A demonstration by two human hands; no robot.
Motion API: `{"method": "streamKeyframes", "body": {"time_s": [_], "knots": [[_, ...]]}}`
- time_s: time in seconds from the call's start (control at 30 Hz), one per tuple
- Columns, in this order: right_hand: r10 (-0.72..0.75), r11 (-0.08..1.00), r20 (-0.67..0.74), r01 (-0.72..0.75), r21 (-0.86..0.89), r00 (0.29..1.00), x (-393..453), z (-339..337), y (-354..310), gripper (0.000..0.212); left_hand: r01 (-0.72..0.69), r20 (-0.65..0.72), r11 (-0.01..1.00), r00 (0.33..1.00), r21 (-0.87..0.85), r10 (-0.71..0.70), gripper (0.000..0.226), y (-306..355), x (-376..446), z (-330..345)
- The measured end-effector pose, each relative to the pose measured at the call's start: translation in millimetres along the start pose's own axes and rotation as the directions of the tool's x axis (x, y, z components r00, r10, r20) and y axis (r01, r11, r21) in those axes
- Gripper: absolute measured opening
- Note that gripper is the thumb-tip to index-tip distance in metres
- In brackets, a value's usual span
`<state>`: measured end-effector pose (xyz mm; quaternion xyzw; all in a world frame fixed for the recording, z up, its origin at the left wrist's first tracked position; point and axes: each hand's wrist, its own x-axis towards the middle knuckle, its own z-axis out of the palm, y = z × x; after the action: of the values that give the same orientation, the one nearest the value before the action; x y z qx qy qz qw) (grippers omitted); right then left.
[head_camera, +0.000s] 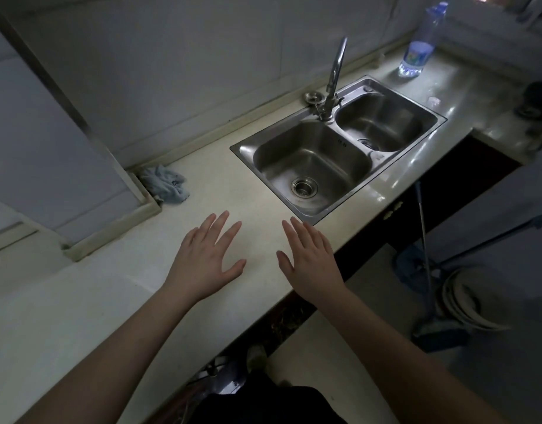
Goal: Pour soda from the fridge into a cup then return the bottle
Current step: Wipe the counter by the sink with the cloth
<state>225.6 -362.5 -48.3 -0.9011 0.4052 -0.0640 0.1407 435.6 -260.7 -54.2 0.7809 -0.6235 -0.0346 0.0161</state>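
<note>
1. Your left hand (207, 255) is held palm down over the pale worktop (110, 301), fingers (221, 221) straight and spread apart, holding nothing.
2. Your right hand (309, 258) sits just beside it, nearer the worktop's front edge, also palm down with its fingers straight and spread, holding nothing. Whether either palm touches the surface cannot be told.
3. A clear plastic bottle (419, 47) with a blue cap and a blue label stands upright at the far right end of the worktop, close to the wall and well apart from both your hands. Whether it holds soda cannot be told.
4. Between your hands and the bottle lies a steel double sink (383, 166), with a tall tap (335, 75) at its back rim, between the two bowls.
5. A crumpled blue-grey cloth (165, 185) lies at the back of the worktop, to the left of the sink, against the wall corner.
6. On the floor to your right a mop (428, 270) leans against the cabinet, beside a round basin (468, 298).
</note>
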Motion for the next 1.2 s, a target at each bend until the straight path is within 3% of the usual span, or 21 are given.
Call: {"method": "streamKeyframes", "body": {"time_s": [0.17, 0.5, 0.77, 0.97, 1.2], "knots": [[-0.018, 0.998, 0.037, 0.021, -0.061, 0.999, 38, -9, -4, 0.069, 0.02, 0.011, 1.0, 1.0, -0.017, -0.02, 0.079, -17, 28, -3], [-0.183, 0.974, 0.13, 0.197, -0.11, 0.975, 110, -5, -26, 0.069, 0.204, 0.023, 0.977, 0.979, -0.062, -0.202, 0.08, -43, 60, -12], [-0.381, 0.914, 0.197, 0.401, -0.071, 0.903, 170, -1, -10, 0.063, 0.46, 0.049, 0.882, 0.888, -0.101, -0.457, 0.082, -55, 59, -3], [-0.528, 0.842, 0.203, 0.54, -0.004, 0.825, 213, 3, 8, 0.062, 0.542, 0.046, 0.839, 0.84, -0.049, -0.54, 0.074, -31, 77, 2], [-0.601, 0.799, 0.22, 0.578, 0.166, 0.768, 240, 15, -16, 0.065, 0.634, 0.044, 0.773, 0.773, -0.016, -0.633, 0.073, -24, 79, -12]]}}
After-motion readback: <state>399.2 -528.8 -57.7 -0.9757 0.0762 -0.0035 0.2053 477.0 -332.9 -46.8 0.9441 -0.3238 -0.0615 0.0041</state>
